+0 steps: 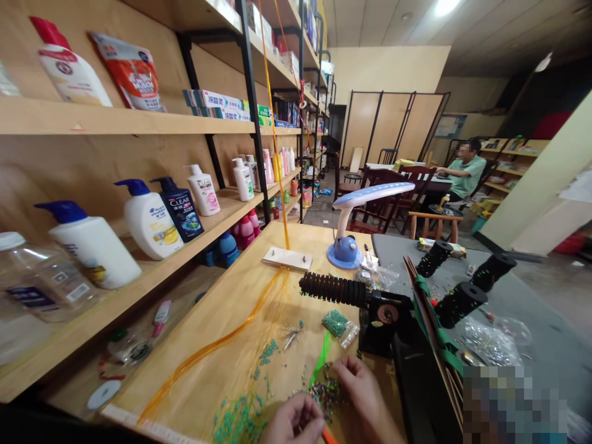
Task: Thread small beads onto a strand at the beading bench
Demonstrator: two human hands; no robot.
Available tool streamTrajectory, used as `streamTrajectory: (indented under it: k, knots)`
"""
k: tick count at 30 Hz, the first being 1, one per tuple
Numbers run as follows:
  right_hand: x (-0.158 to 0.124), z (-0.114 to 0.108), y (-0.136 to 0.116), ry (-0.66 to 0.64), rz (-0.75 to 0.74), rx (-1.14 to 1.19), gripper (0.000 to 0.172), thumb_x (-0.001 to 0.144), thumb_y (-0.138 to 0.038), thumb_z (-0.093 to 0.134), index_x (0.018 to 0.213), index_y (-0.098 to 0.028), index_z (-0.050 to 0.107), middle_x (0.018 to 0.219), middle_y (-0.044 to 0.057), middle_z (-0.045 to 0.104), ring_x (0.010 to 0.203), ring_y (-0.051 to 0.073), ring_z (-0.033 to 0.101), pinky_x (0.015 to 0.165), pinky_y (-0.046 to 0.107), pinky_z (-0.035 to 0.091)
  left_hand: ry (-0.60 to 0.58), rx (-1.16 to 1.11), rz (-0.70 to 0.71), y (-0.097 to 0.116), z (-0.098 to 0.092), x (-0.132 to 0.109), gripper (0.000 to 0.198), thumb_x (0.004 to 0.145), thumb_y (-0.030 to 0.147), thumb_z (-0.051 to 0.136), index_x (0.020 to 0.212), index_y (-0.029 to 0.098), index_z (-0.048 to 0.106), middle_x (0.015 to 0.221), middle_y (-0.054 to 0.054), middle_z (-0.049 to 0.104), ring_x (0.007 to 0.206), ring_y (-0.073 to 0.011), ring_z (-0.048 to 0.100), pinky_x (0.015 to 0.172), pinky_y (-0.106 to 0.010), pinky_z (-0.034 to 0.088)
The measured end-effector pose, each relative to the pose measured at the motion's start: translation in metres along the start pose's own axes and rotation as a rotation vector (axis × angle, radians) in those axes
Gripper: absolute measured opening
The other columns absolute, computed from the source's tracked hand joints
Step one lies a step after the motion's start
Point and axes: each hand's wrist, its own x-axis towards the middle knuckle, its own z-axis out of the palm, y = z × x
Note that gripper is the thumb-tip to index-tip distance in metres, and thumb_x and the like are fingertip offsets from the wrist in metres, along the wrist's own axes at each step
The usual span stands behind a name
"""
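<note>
At the near edge of the wooden table, my left hand is curled narrow and my right hand lies loosely bent, both touching a pile of mixed beads; whether either pinches a bead I cannot tell. Orange cords trail left.

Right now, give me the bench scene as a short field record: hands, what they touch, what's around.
left hand: curled, low on the wooden table, beside the multicoloured bead pile
right hand: fingers resting at the bead pile
nearby: green strand, loose teal beads, bag of green beads
cords: orange strands running up from a small wooden block
behind: blue desk lamp, black ribbed roller
left: shelf of shampoo bottles
</note>
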Motion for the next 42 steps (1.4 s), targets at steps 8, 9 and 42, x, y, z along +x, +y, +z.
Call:
streamTrajectory:
  k: [8, 9, 42]
  knots:
    - [-0.025, -0.001, -0.010, -0.044, 0.168, 0.457, 0.052, 0.054, -0.066, 0.076, 0.062, -0.019, 0.054, 0.044, -0.012, 0.028, 0.040, 0.005, 0.020, 0.038, 0.019, 0.017, 0.017, -0.043, 0.069, 0.006, 0.029, 0.021, 0.021, 0.074, 0.036, 0.070, 0.078, 0.016, 0.065, 0.069, 0.001, 0.059, 0.068, -0.0157, 0.053, 0.066, -0.027, 0.041]
    - [-0.027, 0.000, -0.011, -0.048, 0.178, 0.492, 0.053, 0.053, -0.065, 0.078, 0.062, -0.019, 0.055, 0.044, -0.013, 0.028, 0.039, 0.004, 0.019, 0.038, 0.019, 0.016, -0.003, -0.040, 0.065, 0.007, 0.030, 0.021, 0.023, 0.075, 0.038, 0.070, 0.075, 0.016, 0.066, 0.067, 0.001, 0.059, 0.066, -0.0152, 0.052, 0.065, -0.027, 0.040]
    - [-0.034, -0.063, 0.066, 0.342, -0.348, -0.961, 0.026, 0.082, -0.016, 0.048, 0.092, -0.014, 0.072, 0.086, 0.014, 0.072, 0.084, 0.030, 0.069, 0.073, 0.038, 0.053, 0.229, -0.607, -0.145, 0.044, 0.030, 0.017, 0.038, 0.047, 0.045, 0.092, 0.068, 0.016, 0.078, 0.066, 0.000, 0.072, 0.066, -0.0142, 0.057, 0.063, -0.023, 0.042]
